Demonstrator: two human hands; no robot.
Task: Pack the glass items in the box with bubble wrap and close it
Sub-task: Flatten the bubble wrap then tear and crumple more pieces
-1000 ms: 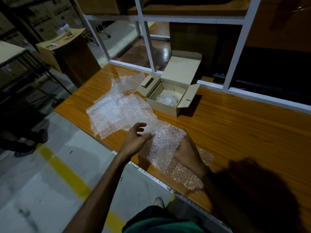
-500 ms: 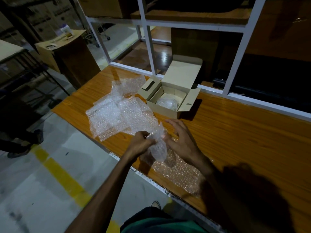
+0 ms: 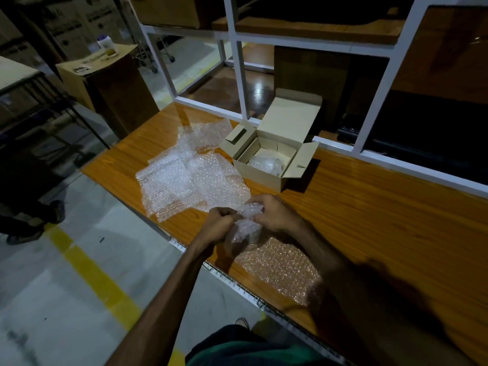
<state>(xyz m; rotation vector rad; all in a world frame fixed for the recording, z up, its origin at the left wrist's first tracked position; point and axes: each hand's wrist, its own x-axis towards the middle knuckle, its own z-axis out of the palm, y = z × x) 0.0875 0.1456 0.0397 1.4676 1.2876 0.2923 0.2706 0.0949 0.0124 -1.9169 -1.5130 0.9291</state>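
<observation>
- A second ago the wrap lay loosely spread between the hands; now it is gathered up into a tight bunch around the glass, with both hands drawn close together.
- The left hand is clenched on the wrap's near side; the right hand grips the bunched top of the wrap. Both are grasping the same bundle.
- Judged from this, the wrapping of this glass is nearly finished; it would go into the box next.
- The bundle sits at the tabletop's near edge, on the tail of its own sheet, well apart from the box.
- The glass seems to stand upright, its long axis vertical, the gathered end pointing up; its mouth is hidden, so which end is up I cannot tell.
- The box is open, flaps out, with one wrapped item already inside. Spare sheets lie to its left.
</observation>
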